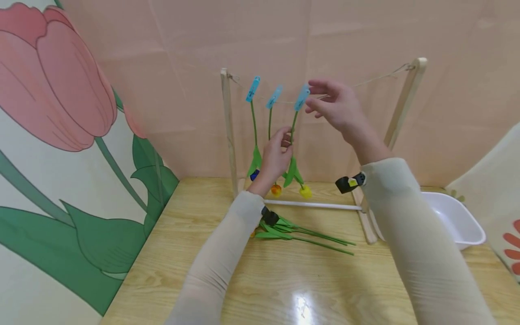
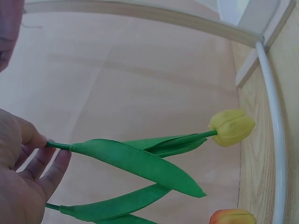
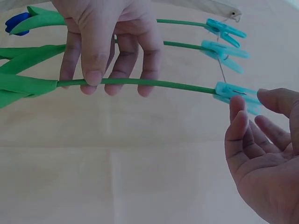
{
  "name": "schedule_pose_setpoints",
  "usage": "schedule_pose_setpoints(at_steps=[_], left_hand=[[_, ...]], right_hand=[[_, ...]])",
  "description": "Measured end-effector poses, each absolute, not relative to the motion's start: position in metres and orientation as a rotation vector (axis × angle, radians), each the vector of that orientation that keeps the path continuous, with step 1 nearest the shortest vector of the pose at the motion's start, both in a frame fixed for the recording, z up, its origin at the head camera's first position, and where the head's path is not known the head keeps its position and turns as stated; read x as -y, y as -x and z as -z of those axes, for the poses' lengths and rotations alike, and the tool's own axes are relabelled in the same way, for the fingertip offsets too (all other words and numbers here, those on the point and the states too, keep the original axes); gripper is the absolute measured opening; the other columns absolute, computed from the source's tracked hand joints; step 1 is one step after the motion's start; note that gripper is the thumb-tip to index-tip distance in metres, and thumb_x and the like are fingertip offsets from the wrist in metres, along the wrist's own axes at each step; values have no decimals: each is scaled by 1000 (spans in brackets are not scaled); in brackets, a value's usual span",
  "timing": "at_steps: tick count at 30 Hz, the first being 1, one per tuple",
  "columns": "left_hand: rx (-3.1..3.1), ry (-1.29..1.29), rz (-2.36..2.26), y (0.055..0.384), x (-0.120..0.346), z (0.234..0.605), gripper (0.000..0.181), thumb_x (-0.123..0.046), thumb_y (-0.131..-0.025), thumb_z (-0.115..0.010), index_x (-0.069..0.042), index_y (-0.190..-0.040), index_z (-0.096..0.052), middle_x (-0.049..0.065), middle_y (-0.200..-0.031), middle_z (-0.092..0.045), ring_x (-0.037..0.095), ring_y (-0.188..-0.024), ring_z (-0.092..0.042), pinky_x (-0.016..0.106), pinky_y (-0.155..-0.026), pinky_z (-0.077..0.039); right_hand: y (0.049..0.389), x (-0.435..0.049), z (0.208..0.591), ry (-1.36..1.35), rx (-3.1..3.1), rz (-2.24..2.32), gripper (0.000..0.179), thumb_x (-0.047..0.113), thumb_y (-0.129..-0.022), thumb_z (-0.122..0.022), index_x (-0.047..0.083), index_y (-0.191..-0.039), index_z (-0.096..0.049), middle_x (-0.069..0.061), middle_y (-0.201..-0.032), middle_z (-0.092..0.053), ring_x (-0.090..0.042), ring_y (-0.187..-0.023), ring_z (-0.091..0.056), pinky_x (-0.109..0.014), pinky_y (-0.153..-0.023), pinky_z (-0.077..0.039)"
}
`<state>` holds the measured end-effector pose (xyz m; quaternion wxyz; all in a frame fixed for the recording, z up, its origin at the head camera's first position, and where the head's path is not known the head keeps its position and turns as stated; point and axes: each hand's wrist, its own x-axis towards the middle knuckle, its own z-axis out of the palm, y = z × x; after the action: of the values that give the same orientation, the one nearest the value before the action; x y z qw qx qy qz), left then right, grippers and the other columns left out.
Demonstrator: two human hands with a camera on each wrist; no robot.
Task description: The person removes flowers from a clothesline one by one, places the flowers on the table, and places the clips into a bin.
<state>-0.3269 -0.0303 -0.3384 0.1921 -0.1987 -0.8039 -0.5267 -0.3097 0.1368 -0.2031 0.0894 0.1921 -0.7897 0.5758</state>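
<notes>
Three artificial tulips hang heads down from a string, each stem in a blue clothespin. My left hand (image 1: 277, 155) pinches the stem of the yellow tulip (image 2: 232, 127), the rightmost one. Its thumb lies in front of the stem and its fingers behind, as the right wrist view shows. At that stem's top, my right hand (image 3: 266, 149) has its thumb and fingertips loosely spread right by the clothespin (image 3: 237, 92), whose handles stand apart. Left of it hang an orange tulip (image 1: 276, 190) and a blue tulip (image 1: 254, 175), each under its own clothespin.
The string runs between two wooden posts (image 1: 400, 106), joined low down by a white rod (image 1: 317, 205). Several more tulips (image 1: 300, 232) lie on the wooden table (image 1: 170, 271) in front of the rod. A white basin (image 1: 459, 221) stands at the right.
</notes>
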Motion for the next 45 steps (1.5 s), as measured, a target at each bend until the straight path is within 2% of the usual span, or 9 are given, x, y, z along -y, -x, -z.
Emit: schedule_pose_setpoints(at_steps=[4,11,19,24,28,35,39,45], left_hand=[[2263,556,1482,326,29,338,45,4,-97,-60,-5,-140,-52,13,-114,-64,21,-103,-65,21,-85,-56],[2238,582,1525,324,27,337,46,4,-97,-62,-6,-140,-52,17,-115,-64,22,-101,-66,23,-82,-57],[2214,593,1541,324,28,336,46,6,-96,-62,-6,-139,-52,18,-116,-65,22,-98,-66,23,-79,-58],[2207,601,1562,325,31,338,45,6,-97,-59,-6,-140,-51,17,-118,-65,21,-98,-66,23,-78,-58],[2208,605,1571,323,33,339,45,5,-97,-59,-6,-140,-52,16,-117,-65,21,-98,-66,23,-78,-59],[2211,624,1527,318,37,341,44,5,-96,-61,-6,-138,-53,9,-111,-67,19,-96,-67,22,-78,-58],[2235,629,1537,314,41,341,46,5,-95,-61,-6,-140,-52,11,-114,-67,19,-97,-65,22,-79,-57],[2296,625,1542,307,50,340,47,4,-97,-59,-7,-142,-50,8,-116,-66,18,-99,-64,22,-80,-57]], right_hand=[[312,-132,203,-554,2328,-1748,49,14,-98,-66,5,-144,-53,-4,-118,-63,-7,-81,-67,-18,-66,-53],[312,-127,203,-504,2271,-1840,42,14,-98,-67,3,-137,-58,2,-105,-63,-10,-76,-65,-17,-59,-50],[311,-123,204,-414,2146,-1965,15,14,-95,-71,13,-110,-67,2,-95,-63,-10,-62,-51,-18,-52,-42],[311,-121,202,-394,1930,-2091,8,12,-91,-74,12,-98,-70,2,-90,-68,-9,-58,-44,-18,-47,-32],[308,-121,200,-422,1776,-2161,10,10,-90,-75,10,-99,-70,1,-89,-68,-9,-53,-41,-18,-44,-30],[302,-129,203,-640,1604,-2175,20,8,-93,-72,5,-112,-67,-7,-97,-69,-14,-49,-45,-20,-44,-36],[297,-138,208,-766,1565,-2176,22,3,-93,-71,1,-114,-68,-11,-99,-71,-17,-54,-53,-20,-46,-45],[289,-151,214,-810,1607,-2148,23,-1,-92,-70,0,-116,-68,-10,-94,-69,-16,-67,-62,-20,-52,-53]])
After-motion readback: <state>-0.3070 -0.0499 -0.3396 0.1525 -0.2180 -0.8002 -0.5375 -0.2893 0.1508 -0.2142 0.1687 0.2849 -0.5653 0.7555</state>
